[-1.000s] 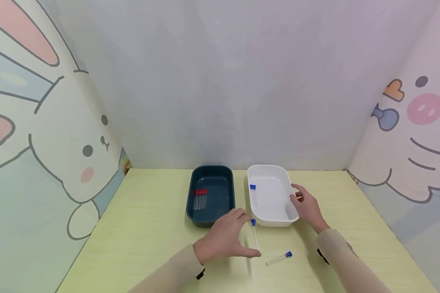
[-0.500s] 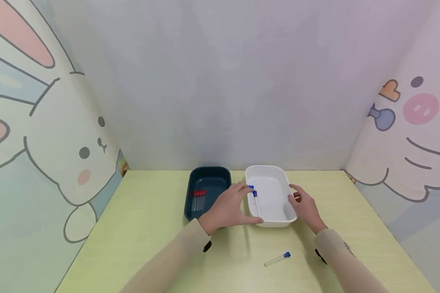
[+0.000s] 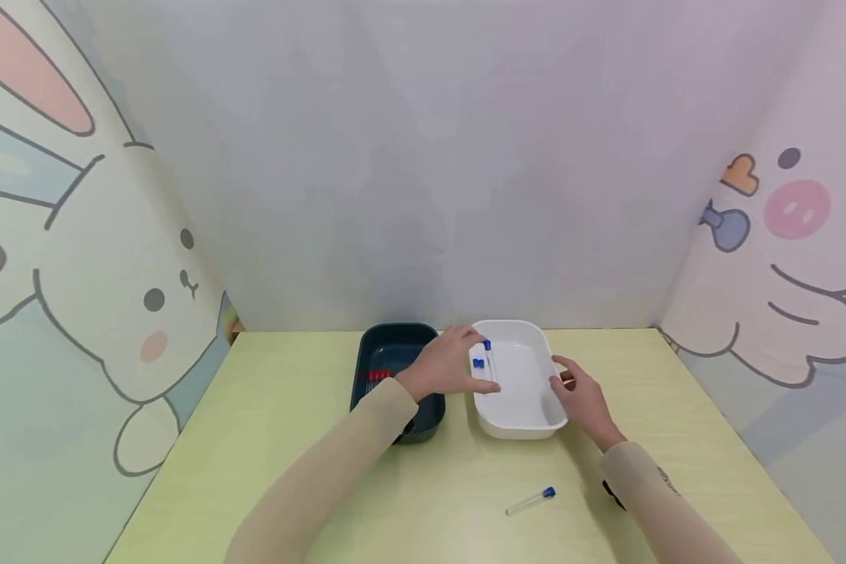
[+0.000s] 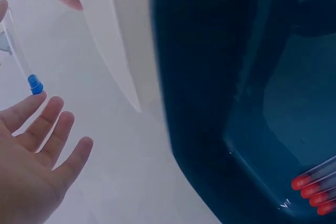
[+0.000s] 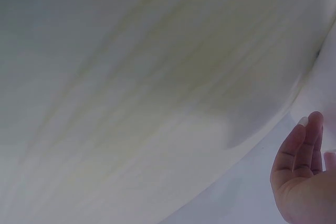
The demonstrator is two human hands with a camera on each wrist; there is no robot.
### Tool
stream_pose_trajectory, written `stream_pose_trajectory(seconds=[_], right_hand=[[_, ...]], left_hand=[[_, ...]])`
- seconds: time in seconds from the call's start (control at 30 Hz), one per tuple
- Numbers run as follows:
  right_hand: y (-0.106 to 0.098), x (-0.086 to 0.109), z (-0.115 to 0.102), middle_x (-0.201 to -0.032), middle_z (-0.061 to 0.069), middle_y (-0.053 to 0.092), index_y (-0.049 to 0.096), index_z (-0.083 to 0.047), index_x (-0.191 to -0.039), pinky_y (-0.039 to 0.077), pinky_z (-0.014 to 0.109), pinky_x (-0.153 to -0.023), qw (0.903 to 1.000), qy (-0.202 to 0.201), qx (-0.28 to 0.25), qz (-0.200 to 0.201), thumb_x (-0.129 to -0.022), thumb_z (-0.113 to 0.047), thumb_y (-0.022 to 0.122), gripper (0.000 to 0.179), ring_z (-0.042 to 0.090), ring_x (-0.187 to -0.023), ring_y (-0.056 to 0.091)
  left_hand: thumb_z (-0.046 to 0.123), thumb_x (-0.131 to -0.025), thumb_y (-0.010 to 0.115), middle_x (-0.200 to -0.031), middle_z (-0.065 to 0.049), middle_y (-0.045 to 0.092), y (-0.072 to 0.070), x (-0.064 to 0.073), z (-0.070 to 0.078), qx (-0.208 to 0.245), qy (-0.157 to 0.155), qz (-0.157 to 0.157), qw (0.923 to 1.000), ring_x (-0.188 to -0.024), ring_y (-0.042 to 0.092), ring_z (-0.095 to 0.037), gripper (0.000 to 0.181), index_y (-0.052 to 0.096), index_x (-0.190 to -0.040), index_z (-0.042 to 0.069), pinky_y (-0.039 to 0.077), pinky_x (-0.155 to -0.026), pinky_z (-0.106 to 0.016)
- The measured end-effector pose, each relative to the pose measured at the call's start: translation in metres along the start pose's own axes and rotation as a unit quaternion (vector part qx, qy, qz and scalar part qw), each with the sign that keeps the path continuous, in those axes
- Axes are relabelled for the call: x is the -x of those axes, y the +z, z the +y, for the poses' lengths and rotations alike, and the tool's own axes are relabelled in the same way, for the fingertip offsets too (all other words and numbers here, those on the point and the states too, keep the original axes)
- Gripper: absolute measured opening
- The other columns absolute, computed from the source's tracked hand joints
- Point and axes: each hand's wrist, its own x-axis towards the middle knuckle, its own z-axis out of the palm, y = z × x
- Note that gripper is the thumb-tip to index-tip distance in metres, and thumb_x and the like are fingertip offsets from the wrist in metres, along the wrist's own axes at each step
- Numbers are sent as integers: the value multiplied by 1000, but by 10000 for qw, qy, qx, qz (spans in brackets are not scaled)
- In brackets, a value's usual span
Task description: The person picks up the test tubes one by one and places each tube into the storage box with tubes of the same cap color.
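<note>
My left hand (image 3: 451, 364) pinches a blue-capped test tube (image 3: 489, 363) lengthwise between forefinger and thumb, over the left side of the white tray (image 3: 520, 431). In the left wrist view the blue cap (image 4: 35, 84) meets the forefinger's tip and the other fingers (image 4: 76, 161) spread loose. Beside the held tube, small blue caps (image 3: 478, 363) show inside the tray at its left wall. My right hand (image 3: 587, 401) holds the tray's right rim, thumb and forefinger at the edge. In the right wrist view its fingers (image 5: 299, 148) are bent.
A dark blue tray (image 3: 433, 423) stands left of the white one, partly behind my left arm, with several red-capped tubes (image 4: 315, 195) in it. One more blue-capped tube (image 3: 530, 501) lies on the table in front. A wall rises behind the trays.
My left hand has carried the blue-capped tube from the table in front of the white tray forward over its left side. The right hand has stayed at the rim.
</note>
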Motion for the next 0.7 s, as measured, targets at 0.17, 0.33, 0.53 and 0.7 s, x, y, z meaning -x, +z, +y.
stream_pose_trajectory(seconds=[0.17,0.33,0.53,0.7], right_hand=[[0,0,1,-115,22,64,44,-7,-154,53,30,-76,10000,7,-33,35,-106,-21,53,50,29,-98,62],[2,-1,-2,-114,21,64,45,-8,-153,53,28,-75,10000,-14,-52,49,-106,-20,54,50,28,-98,63],[5,-1,-2,-114,21,64,45,-9,-153,52,27,-75,10000,-3,-31,27,-106,-21,54,50,28,-97,62],[5,-1,0,-113,21,64,46,-8,-153,51,27,-74,10000,10,30,88,-106,-21,54,49,29,-97,62]], left_hand=[[70,-80,75,-157,-4,48,6,-15,-9,-113,8,-206,9997,-140,48,-23,90,53,-151,17,48,-116,-45],[70,-80,75,-154,-2,51,14,-28,-20,-230,28,-371,9990,-136,50,-21,89,54,-150,18,48,-115,-41],[72,-79,76,-150,-1,54,26,-41,-29,-515,-74,-507,9974,-133,51,-19,89,56,-148,19,49,-114,-38],[75,-78,73,-149,0,55,35,-49,-34,-623,-8,-676,9958,-132,51,-18,90,57,-148,20,49,-114,-36]])
